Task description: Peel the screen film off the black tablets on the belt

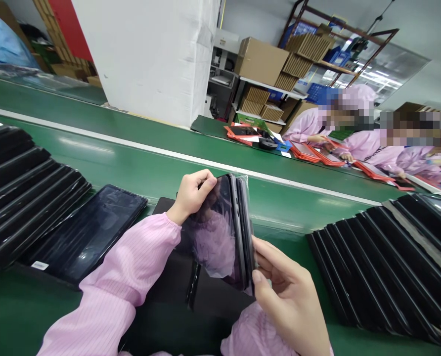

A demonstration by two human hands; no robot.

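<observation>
In the middle of the head view, a black tablet [213, 237] is held tilted, its glossy screen turned to the left and a loose clear film over it. A second dark slab lies against its back; I cannot tell what it is. My left hand [194, 195] is closed on the tablet's upper edge, thumb on the screen side. Lower down, my right hand [289, 291] pinches the near right edge of the pair between thumb and fingers. Beneath them lies a flat black cover [216, 299] on the green bench.
Left stands a leaning row of black tablets [20, 198], with one tablet [90, 227] lying face up beside it. Another leaning row [383, 257] is at right. Across the green belt [150, 165], co-workers in pink sleeves [369, 148] handle red-edged tablets. A white pillar [146, 59] stands behind.
</observation>
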